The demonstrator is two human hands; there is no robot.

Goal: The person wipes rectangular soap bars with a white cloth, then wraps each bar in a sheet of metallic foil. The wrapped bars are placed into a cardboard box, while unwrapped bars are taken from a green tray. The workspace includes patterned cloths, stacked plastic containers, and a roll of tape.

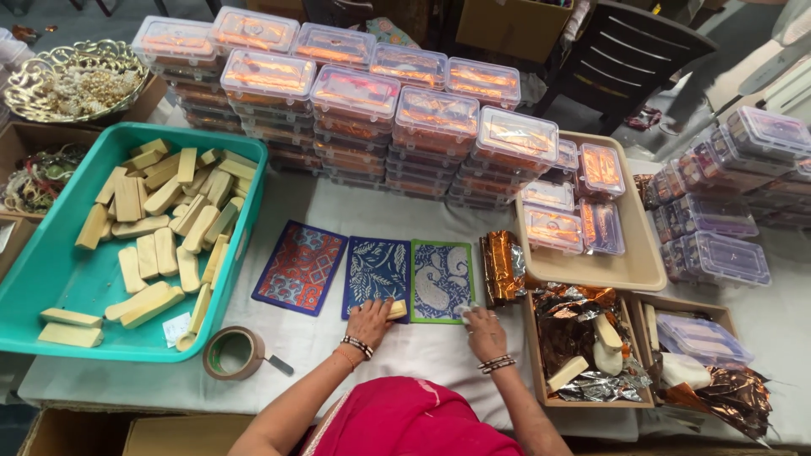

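The left hand (368, 321) is closed over a pale wooden block (395, 310), which sticks out at its 3 o'clock with the long axis left-right. The right hand (485, 332) presses flat, gripping nothing as far as I can tell, on the green patterned card (441, 279). The block lies at 9 o'clock from the right hand, over the blue leaf card (377, 272). A red patterned card (300, 266) sits at 10 o'clock, 3 cards in all.

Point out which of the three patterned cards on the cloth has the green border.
The rightmost card, blue with pale paisley shapes and a green border, by the right hand. The middle card is all blue; the leftmost card is red and blue.
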